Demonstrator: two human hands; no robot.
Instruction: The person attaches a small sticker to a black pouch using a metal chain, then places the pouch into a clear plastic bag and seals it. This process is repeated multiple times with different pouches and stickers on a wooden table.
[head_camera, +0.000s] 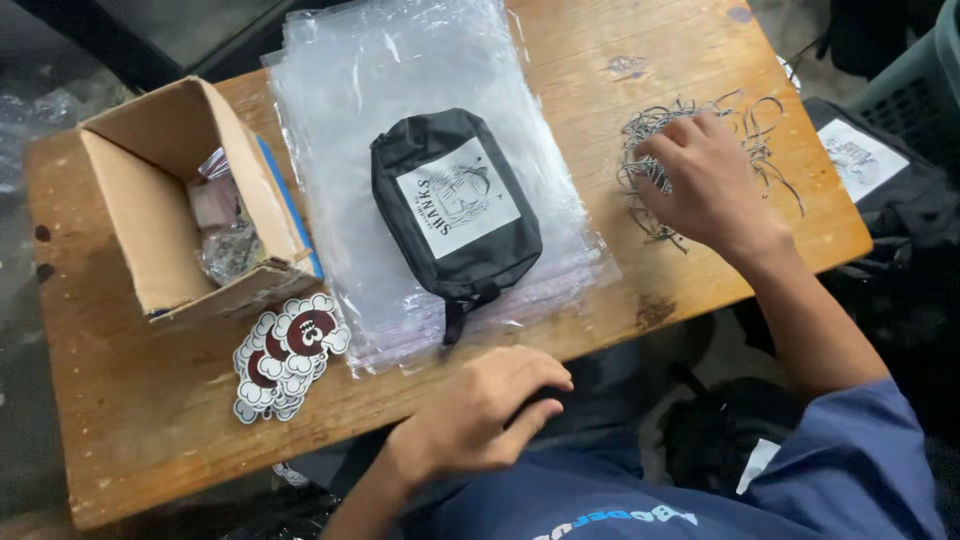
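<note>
We see our right hand (705, 180) resting palm-down on a tangle of thin grey cords (690, 150) at the table's (130, 420) far right, fingers curled into the pile; whether it grips any we cannot tell. Our left hand (480, 410) curls loosely over the near table edge, holding nothing visible. Between them a black pouch (455, 215) lies on a stack of clear plastic bags (400, 80). An open cardboard box (180, 200) and cloud-shaped stickers (285, 355) sit left.
</note>
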